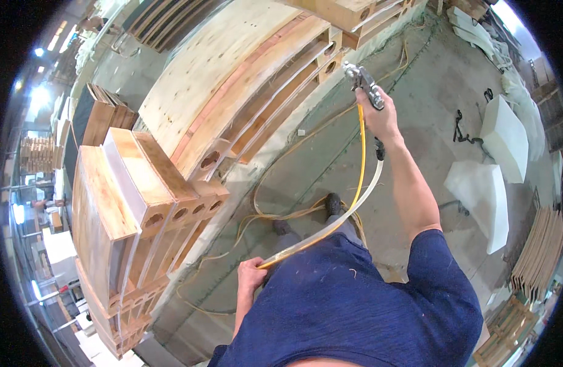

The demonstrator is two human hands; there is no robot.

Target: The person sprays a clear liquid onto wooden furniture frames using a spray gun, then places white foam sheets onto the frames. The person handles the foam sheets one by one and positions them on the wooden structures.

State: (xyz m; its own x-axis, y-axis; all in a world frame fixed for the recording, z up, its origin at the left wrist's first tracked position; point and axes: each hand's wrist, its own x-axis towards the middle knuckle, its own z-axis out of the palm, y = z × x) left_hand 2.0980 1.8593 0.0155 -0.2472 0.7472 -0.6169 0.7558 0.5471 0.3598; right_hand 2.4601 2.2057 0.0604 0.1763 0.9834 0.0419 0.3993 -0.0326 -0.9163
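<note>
Plainly, right grip (382, 116) wraps spray gun (369, 87) (left grip (251, 275): hoses (318, 235)).

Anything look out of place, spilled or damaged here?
Two things: loose hose lies in loops on the floor near the person's shoes, possibly a trip hazard; and white blocks lie at uneven angles to the right rather than stacked. I see no clear spill or damage.

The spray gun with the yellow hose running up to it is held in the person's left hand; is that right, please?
Not quite: the head view shows the spray gun, yellow hose running up to it, in the person's right hand.
</note>
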